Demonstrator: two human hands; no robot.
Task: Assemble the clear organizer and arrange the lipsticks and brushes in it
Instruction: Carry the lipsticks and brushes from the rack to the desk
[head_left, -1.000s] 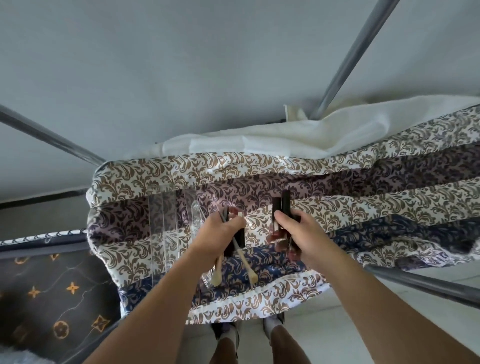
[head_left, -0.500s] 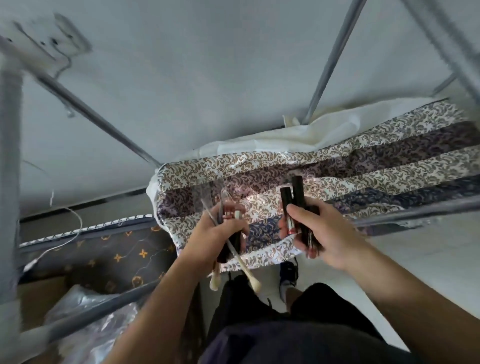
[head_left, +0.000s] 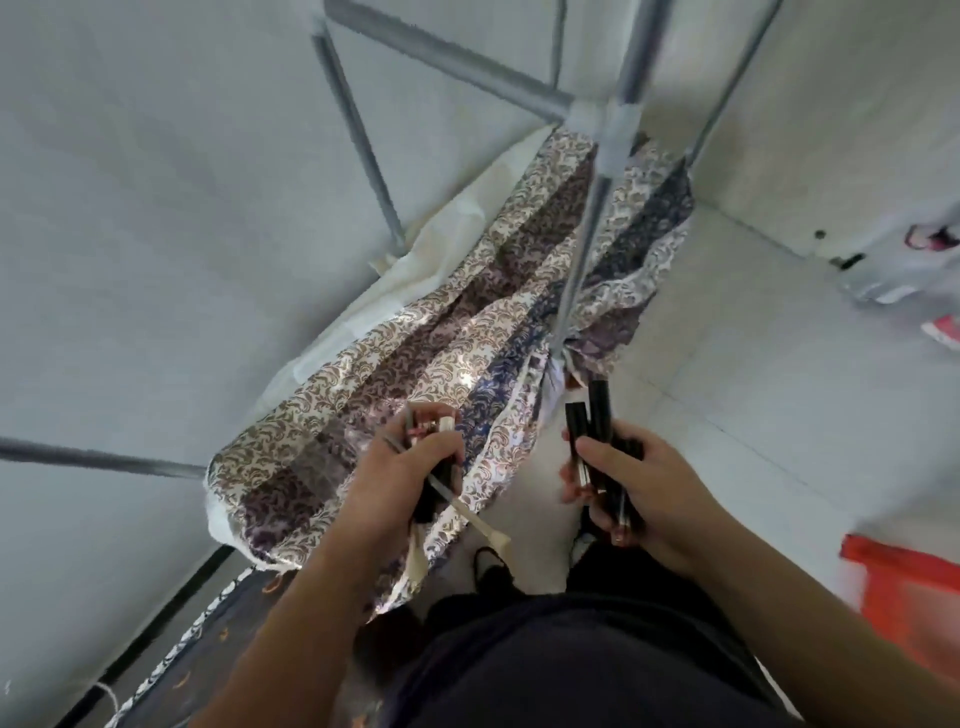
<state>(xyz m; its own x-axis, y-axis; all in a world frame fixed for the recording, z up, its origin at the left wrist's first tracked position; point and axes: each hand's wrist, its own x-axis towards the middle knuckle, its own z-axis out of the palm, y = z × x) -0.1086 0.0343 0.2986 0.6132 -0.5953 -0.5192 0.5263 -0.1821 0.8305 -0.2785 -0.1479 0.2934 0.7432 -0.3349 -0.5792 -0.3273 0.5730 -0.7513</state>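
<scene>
Browns, navy and black under your hands

You face a glossy paisley-patterned cloth (head_left: 415, 332) striped in brown-on-cream, dark purple and navy, with a plain cream sheet (head_left: 441, 239) along its far edge. Your right hand (head_left: 644, 483) holds black lipstick tubes (head_left: 597, 421); your left hand (head_left: 400, 478) holds cream-handled brushes (head_left: 483, 525). Grey metal poles (head_left: 582, 249) cross pale grey walls; an orange-red patch (head_left: 904, 587) lies on the right.

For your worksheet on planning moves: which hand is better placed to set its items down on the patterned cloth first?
Probably the left hand: its brushes hang over the patterned cloth, while the right hand holds its lipsticks off the cloth's edge.
</scene>
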